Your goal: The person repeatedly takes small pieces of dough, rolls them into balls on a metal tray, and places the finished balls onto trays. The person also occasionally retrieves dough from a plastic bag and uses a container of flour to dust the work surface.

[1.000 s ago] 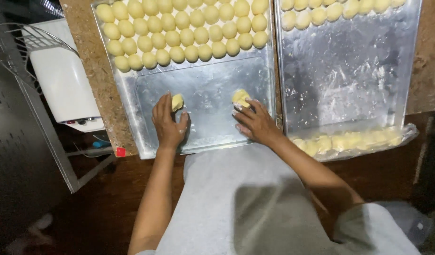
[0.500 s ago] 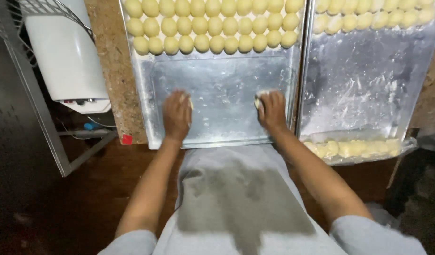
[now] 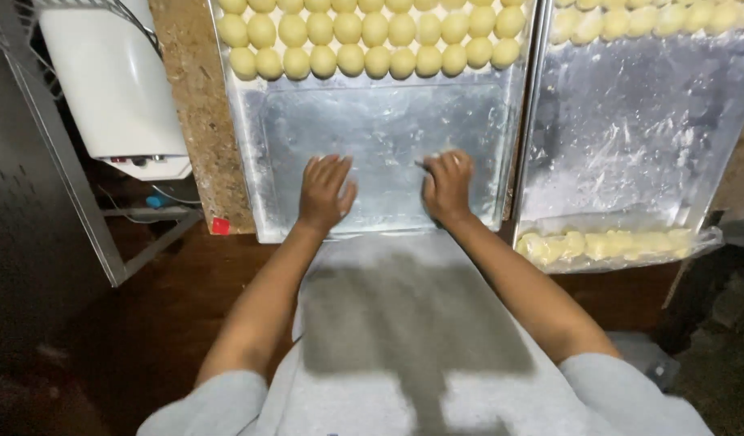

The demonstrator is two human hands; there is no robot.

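Two trays are lying side by side on the counter (image 3: pixel 196 121). Dough balls (image 3: pixel 364 40) are sitting in rows at the far end of the left tray (image 3: pixel 388 121); both hands, left hand (image 3: pixel 323 192) and right hand (image 3: pixel 448 186), are resting palm-down on its near end. Dough strip (image 3: pixel 606 242) is lying along the right tray's (image 3: pixel 638 129) near edge. Appliance (image 3: pixel 113 89) is sitting left of the counter.

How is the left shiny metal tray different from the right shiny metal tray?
The left metal tray has neat rows of round yellow dough balls at its far end; the right metal tray shows one far row, plus dough pieces along its near edge. Both hands, left hand and right hand, press on the left tray; none touch the right. Both trays have bare, floury middles.
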